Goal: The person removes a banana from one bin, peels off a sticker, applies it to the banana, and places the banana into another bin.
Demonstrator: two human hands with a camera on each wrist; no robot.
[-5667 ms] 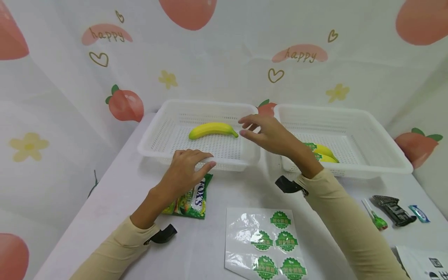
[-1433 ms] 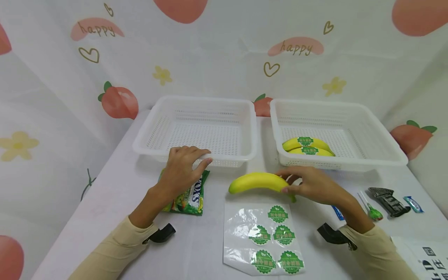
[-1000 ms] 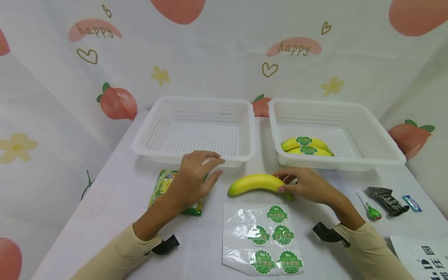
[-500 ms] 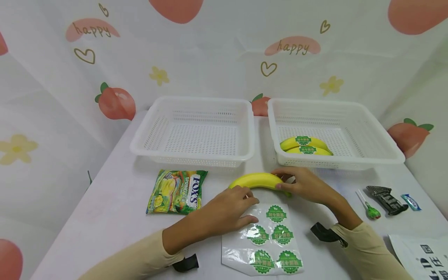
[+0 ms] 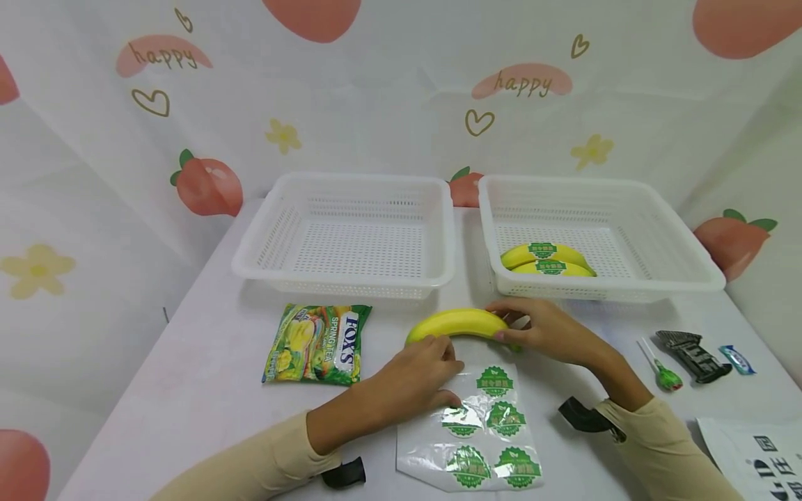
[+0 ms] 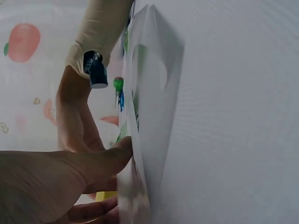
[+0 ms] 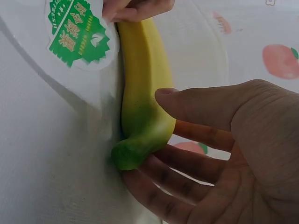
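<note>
In the head view, a yellow banana (image 5: 460,323) lies crosswise at the far edge of a sheet of green round stickers (image 5: 441,456). My right hand (image 5: 539,330) holds its greenish stem end, thumb on the near side, fingers behind, as the right wrist view also shows. My left hand (image 5: 413,379) is over the sheet's upper left part, its fingers beside the banana's left end and its thumb apart from them. The left thumb (image 6: 119,151) touches the sheet, which stands partly raised off the table in the left wrist view. Whether the left fingertips press the banana is hidden.
Two white baskets stand behind: the left basket (image 5: 341,285) has nothing in it, the right basket (image 5: 626,287) holds two stickered bananas (image 5: 551,259). A green candy bag (image 5: 316,344) is left. To the right lie a lollipop (image 5: 664,372), wrapped sweets (image 5: 695,356) and a white packet (image 5: 761,452).
The banana has come out of the left basket onto the table with my right hand. My left hand has left that basket's rim and moved right and nearer, onto the sticker sheet.
</note>
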